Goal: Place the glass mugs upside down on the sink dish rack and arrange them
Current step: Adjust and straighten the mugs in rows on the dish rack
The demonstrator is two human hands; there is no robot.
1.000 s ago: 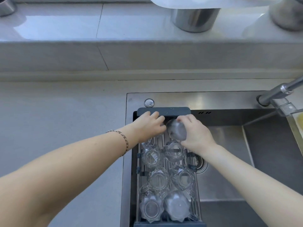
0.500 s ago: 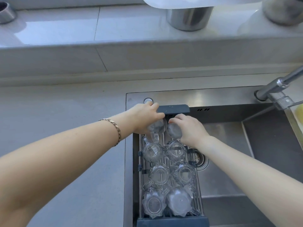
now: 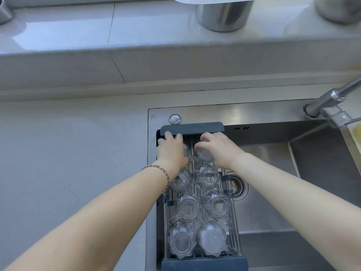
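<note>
Dish rack (image 3: 192, 128) spans sink's (image 3: 273, 173) left side. Far row: left hand (image 3: 171, 148) and right hand (image 3: 218, 147) each curled over clear mug (image 3: 204, 155). Six faceted mugs (image 3: 207, 176) inverted, filling nearer rows, touching.

The glass mugs (image 3: 203, 176) are clear, faceted glass that catches pale glints. They sit on a dish rack (image 3: 192, 128) with matt dark grey plastic end bars and thin shiny metal rods between. The sink (image 3: 273, 159) is brushed stainless steel, dull-sheened (brighter along its far rim). The faucet (image 3: 332, 97) at right is polished chrome. The countertop (image 3: 68, 153) at left looks matt, finely speckled grey stone; the windowsill (image 3: 68, 30) beyond is glossy and reflective. A metal container (image 3: 224, 15) there has a satin finish.
</note>
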